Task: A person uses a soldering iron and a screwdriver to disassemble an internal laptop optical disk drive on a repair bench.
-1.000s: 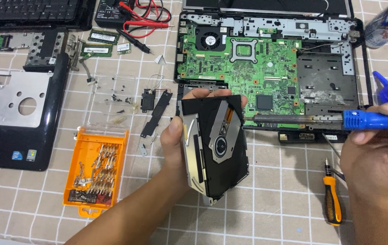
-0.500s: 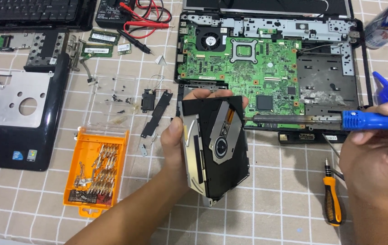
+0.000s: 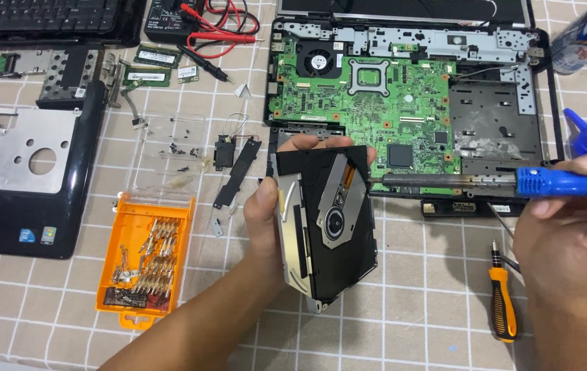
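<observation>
Both hands are full: your left hand [image 3: 266, 220] grips the optical drive [image 3: 324, 230], your right hand [image 3: 571, 233] closes on the soldering iron [image 3: 506, 183]; steady its tip before touching.

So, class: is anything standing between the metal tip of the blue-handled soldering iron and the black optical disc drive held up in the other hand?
Nothing visible. The left hand holds the black optical disc drive tilted up; the right hand holds the blue-handled soldering iron, its tip at the drive's upper right edge. Whether they touch is unclear.
</observation>
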